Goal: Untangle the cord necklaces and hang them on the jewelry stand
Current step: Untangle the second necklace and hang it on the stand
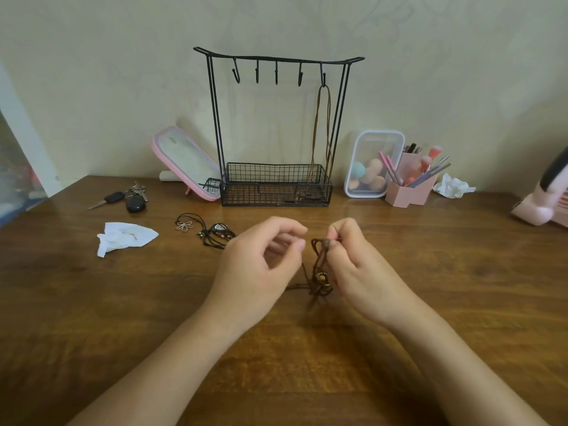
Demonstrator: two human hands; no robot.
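A black wire jewelry stand (278,59) with several hooks and a basket base stands at the back by the wall. One brown cord necklace (322,130) hangs from its rightmost hook, pendant down in the basket. My right hand (356,269) pinches a tangled brown cord necklace (321,272) with a round pendant, lifted just above the table. My left hand (261,265) hovers close beside it, fingers curled, thumb and forefinger near the cord but holding nothing that I can see. A tangle of black cord necklaces (212,233) with a flower pendant lies to the left.
Keys (129,196) and a white tissue (124,238) lie at the left on the wooden table (461,272). A pink mirror (184,162) leans left of the stand. A clear box of sponges (373,164), a pink brush holder (412,186) and a pink device (544,204) stand at the right.
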